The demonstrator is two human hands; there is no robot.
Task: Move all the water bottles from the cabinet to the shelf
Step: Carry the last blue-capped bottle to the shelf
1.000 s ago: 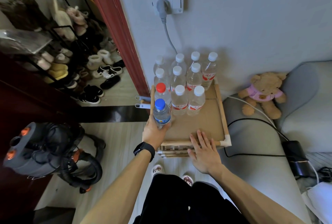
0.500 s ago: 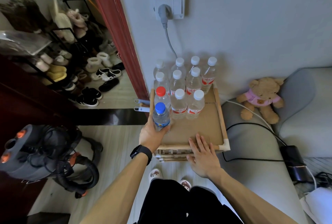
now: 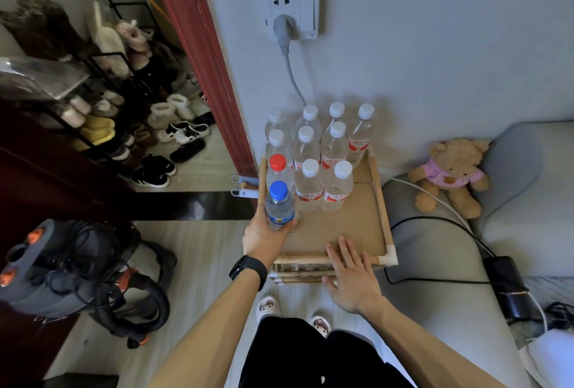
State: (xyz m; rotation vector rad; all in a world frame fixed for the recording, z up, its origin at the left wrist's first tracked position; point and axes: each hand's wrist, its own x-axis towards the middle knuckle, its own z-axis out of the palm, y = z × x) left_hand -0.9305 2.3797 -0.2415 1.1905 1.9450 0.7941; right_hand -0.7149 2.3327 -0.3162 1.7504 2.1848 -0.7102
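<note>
A small wooden shelf (image 3: pixel 380 198) with a cardboard top stands against the grey wall. Several clear water bottles (image 3: pixel 334 150) with white caps stand in rows at its back, and a red-capped bottle (image 3: pixel 279 168) stands at the left. My left hand (image 3: pixel 264 237) is shut around a blue-capped bottle (image 3: pixel 279 205) standing upright at the shelf's front left corner. My right hand (image 3: pixel 349 275) lies flat, fingers spread, on the shelf's front edge and holds nothing.
A grey vacuum cleaner (image 3: pixel 59 266) with a black hose sits on the floor at left. A shoe rack (image 3: pixel 124 101) stands beyond the red door frame (image 3: pixel 202 55). A sofa (image 3: pixel 435 279) with a teddy bear (image 3: pixel 452 174) and cables lies at right. A plugged wall socket (image 3: pixel 292 11) is above the shelf.
The view has pulled back slightly. My left hand stays shut on the blue-capped bottle at the shelf's front left; my right hand remains flat on the front edge.
</note>
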